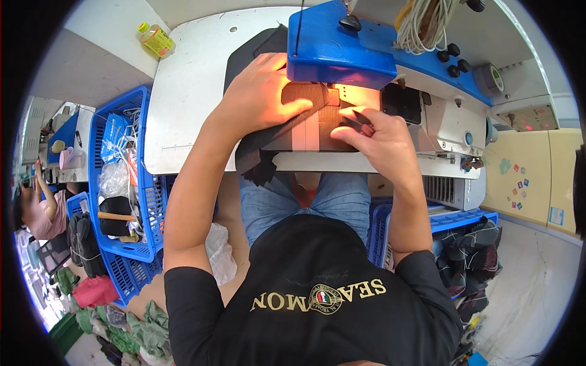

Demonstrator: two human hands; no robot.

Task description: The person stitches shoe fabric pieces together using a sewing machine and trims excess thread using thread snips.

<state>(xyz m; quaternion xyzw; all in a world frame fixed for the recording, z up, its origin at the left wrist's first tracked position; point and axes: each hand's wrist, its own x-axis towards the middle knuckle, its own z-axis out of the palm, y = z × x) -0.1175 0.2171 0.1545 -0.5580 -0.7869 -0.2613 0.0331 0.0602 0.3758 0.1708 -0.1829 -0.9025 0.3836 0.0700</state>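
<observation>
On the white worktable (pixel 189 104), my left hand (pixel 262 97) lies over a dark cloth piece (pixel 259 52), with its fingers outstretched and its thumb pointing right. The cloth runs under the front of a blue machine head (pixel 336 55), and its ragged lower end (pixel 261 169) hangs over the table's near edge. My right hand (pixel 381 140) is pinched at the right of the lit work spot, thumb and forefinger close together. A small dark object (pixel 365 118) shows in that hand; its kind is unclear. Between my hands is a ribbed plate (pixel 329 114) under warm light.
A bottle with a yellow cap (pixel 156 40) stands at the table's far left. Blue crates (pixel 146 251) with bags and a wooden-handled tool flank the left side; another blue crate (pixel 379 229) and dark bundled goods (pixel 470 256) are at the right. Coiled cables (pixel 422 24) hang above the machine.
</observation>
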